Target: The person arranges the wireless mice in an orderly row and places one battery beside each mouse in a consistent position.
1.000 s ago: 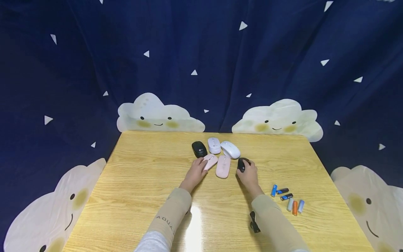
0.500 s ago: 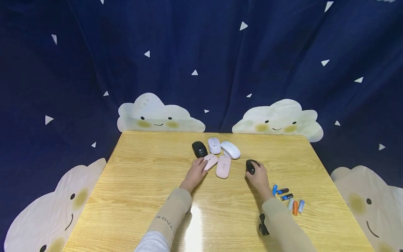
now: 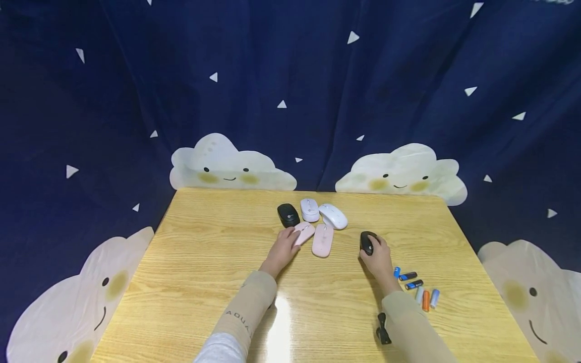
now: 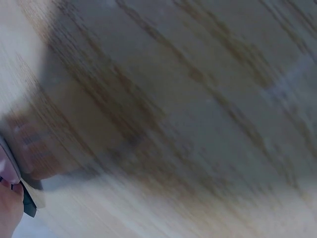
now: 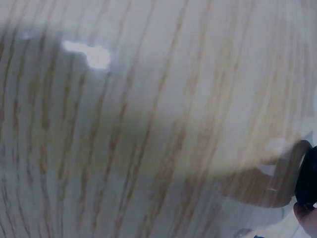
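My left hand [image 3: 280, 252] grips a pale pink computer mouse [image 3: 305, 231] by its near left side. In the left wrist view, the pink mouse [image 4: 7, 167] shows only at the left edge. A black computer mouse [image 3: 366, 242] is held in my right hand [image 3: 379, 259], thumb on one side and fingers over the other. That black mouse [image 5: 309, 179] appears at the right edge of the right wrist view, close over the wood. A second pink mouse [image 3: 323, 241] lies just right of the left hand's one.
Behind the pink mice sit another black mouse [image 3: 288, 215], a pale lilac-white mouse [image 3: 309, 209] and a white mouse [image 3: 334, 217]. Several batteries [image 3: 413, 285] lie right of my right hand, partly behind the wrist. The wooden table [image 3: 209, 237] meets a dark blue curtain [image 3: 254, 91].
My right hand has slid the black mouse rightward, away from the cluster of mice and nearer the batteries. The left hand stays on the pink mouse.
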`<state>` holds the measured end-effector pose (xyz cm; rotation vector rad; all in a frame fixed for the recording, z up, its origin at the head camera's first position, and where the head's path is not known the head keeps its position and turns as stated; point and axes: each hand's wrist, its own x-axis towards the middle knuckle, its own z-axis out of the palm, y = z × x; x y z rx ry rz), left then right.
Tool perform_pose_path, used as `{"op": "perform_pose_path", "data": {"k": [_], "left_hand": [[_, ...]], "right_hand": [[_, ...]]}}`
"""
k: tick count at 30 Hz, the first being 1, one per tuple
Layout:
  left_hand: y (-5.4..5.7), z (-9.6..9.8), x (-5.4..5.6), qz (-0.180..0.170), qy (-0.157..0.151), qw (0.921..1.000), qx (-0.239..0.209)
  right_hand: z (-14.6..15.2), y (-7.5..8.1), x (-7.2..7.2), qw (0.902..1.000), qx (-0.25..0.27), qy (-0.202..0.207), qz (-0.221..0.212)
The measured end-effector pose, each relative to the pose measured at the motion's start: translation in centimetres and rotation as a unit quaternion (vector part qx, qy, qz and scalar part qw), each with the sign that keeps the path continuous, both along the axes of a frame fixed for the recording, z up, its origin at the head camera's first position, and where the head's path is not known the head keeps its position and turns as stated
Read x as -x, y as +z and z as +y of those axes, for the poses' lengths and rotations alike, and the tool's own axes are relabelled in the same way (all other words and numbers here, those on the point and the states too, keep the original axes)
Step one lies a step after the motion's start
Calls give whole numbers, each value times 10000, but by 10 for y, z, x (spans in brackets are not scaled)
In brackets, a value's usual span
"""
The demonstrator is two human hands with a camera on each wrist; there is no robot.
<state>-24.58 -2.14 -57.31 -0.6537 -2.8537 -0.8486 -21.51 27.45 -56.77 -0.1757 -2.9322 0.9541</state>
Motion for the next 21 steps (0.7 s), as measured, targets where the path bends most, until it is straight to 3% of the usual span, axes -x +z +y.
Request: {"op": "perform_pose_path", "data": {"k": [9, 16, 21], "left_hand": [[-2, -1, 1, -20, 22, 10000, -22], [1, -1, -1, -30, 6, 10000, -62], [-1, 0, 0, -45, 37, 10000, -41]], "right_hand": [[-2, -1, 2, 9999, -11, -68, -89], [-17, 3, 1, 9971, -414, -265, 583], [-41, 10, 4, 9960, -389, 20, 806]]}}
